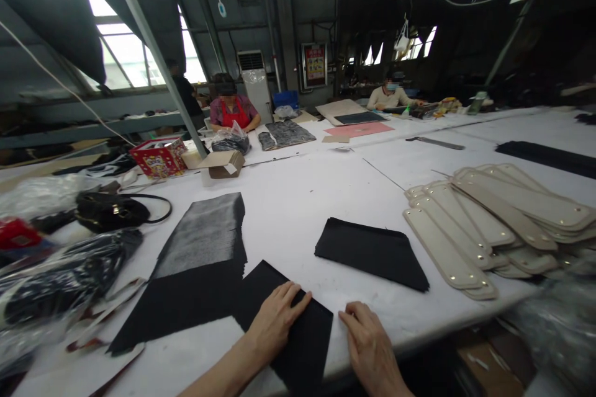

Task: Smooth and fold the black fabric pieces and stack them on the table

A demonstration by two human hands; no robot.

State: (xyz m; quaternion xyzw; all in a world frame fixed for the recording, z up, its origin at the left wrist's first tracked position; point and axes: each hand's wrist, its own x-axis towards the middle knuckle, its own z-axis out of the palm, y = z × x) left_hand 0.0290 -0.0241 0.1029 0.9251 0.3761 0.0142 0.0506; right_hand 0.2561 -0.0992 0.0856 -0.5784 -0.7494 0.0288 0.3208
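Note:
My left hand (pixel 274 317) lies flat, fingers stretched out, on a black fabric-like piece (pixel 305 347) at the table's near edge. Just right of that piece, my right hand (pixel 367 338) is closed, thumb and fingers drawn together; whatever they pinch, if anything, is hidden. Left of my hands is a larger black sheet stack (pixel 186 304), its upper part covered by a greyish layer (pixel 200 236). Beyond my right hand rests a separate stack of black pieces (pixel 370 254) with slanted ends.
Beige strap-shaped panels (pixel 447 248) with metal studs are piled at the right. A black handbag (pixel 112 211) and plastic-wrapped bundle (pixel 69 273) occupy the left. Farther back are a cardboard stack (pixel 222 164), a red box (pixel 159 157) and seated people (pixel 234 113) across the white table (pixel 298 198).

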